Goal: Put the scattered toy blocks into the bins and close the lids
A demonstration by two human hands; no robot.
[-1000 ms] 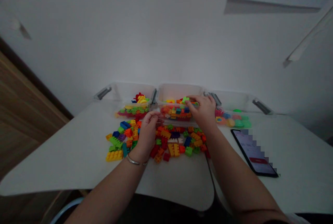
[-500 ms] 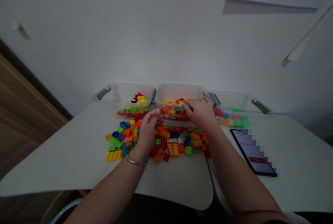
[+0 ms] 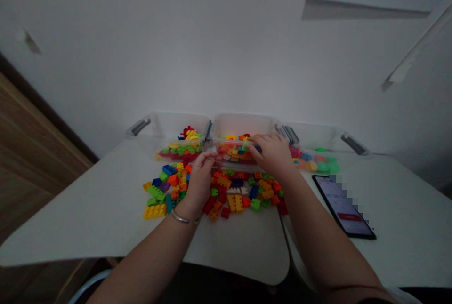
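Note:
My left hand (image 3: 200, 177) is over the loose plastic building bricks (image 3: 229, 191) on the table, its thumb and forefinger pinched together with no brick showing between them. My right hand (image 3: 271, 154) rests in the middle clear plastic bin (image 3: 243, 125), its fingers closed on a dark blue brick (image 3: 258, 149) among orange, green and yellow bricks. Left of that bin, a clear bin (image 3: 180, 127) holds red, green and yellow pieces. A third clear bin (image 3: 310, 133) on the right holds rounded pastel pieces.
A smartphone (image 3: 342, 207) lies lit on the white table (image 3: 106, 221) to the right of my right forearm. The bins stand in a row against the white wall (image 3: 212, 50). A wooden panel (image 3: 31, 153) runs along the left, and the table's front edge curves below my arms.
My right hand has moved down and left, deeper into the middle bin, and its fingers are closed on the bricks. My left hand has barely moved, and the loose bricks look unchanged.

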